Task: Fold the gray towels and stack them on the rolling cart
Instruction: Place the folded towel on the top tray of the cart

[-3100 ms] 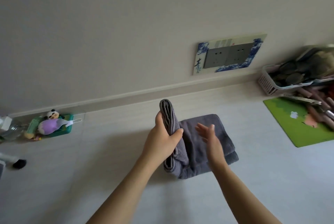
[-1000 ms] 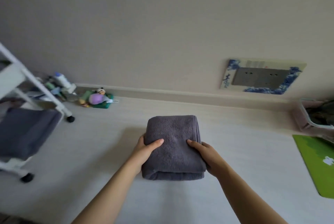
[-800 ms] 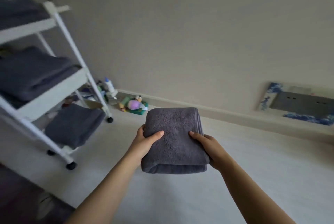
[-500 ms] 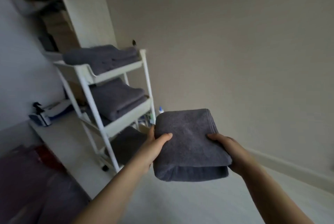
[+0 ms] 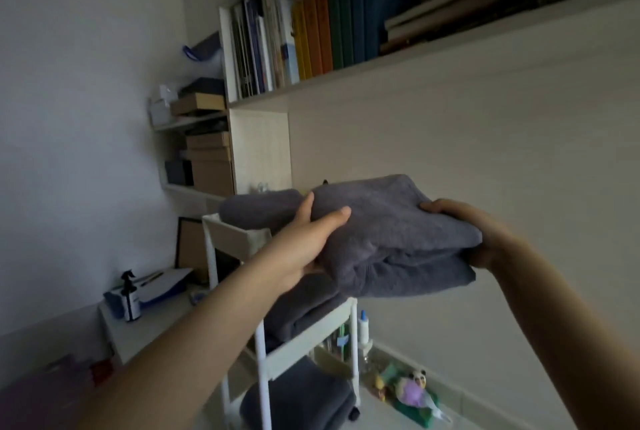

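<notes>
Both hands [image 5: 304, 242] now raise folded gray towel [image 5: 398, 235] level with cart [image 5: 239, 239] top

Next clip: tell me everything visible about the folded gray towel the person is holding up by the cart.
The folded gray towel is a thick, dark gray terry bundle in several layers, its rounded fold edge facing the camera. It is held in the air, roughly level, at about the height of the white rolling cart's top tier. The left hand grips its left side, thumb on top; the right hand grips its right end. Whether it touches the towel on that tier cannot be told.
</notes>
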Demonstrator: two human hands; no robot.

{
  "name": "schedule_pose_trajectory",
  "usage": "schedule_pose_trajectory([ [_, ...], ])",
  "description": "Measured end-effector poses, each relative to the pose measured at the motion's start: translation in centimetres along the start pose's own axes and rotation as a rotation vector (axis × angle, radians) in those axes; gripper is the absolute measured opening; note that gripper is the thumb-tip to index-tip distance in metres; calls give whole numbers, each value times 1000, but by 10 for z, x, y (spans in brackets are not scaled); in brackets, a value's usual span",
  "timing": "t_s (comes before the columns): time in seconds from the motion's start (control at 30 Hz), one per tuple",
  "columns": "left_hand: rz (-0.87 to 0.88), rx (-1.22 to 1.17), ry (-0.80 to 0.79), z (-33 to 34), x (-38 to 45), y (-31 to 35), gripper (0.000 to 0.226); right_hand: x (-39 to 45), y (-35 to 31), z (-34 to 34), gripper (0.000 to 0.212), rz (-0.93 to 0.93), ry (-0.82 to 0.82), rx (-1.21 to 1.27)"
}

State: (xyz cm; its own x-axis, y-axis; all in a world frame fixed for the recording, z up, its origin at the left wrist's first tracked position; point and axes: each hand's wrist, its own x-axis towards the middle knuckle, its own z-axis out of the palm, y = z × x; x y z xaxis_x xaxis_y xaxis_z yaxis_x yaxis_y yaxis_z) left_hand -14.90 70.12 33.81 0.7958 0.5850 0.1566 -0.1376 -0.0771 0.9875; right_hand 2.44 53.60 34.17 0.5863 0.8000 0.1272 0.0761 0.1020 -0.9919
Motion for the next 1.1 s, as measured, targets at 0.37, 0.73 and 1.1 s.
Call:
schedule_pose_trajectory([
  [0.37,100,-13,395,-76,79,63,77,159,-46,76,37,-16,-56,18],
  [0.73,30,-34,455,-92,128,34,95,228,-5,92,31,-254,30,279],
  [1.1,237,855,543,-115,117,45,54,220,-7,93,23,-464,396,-382],
])
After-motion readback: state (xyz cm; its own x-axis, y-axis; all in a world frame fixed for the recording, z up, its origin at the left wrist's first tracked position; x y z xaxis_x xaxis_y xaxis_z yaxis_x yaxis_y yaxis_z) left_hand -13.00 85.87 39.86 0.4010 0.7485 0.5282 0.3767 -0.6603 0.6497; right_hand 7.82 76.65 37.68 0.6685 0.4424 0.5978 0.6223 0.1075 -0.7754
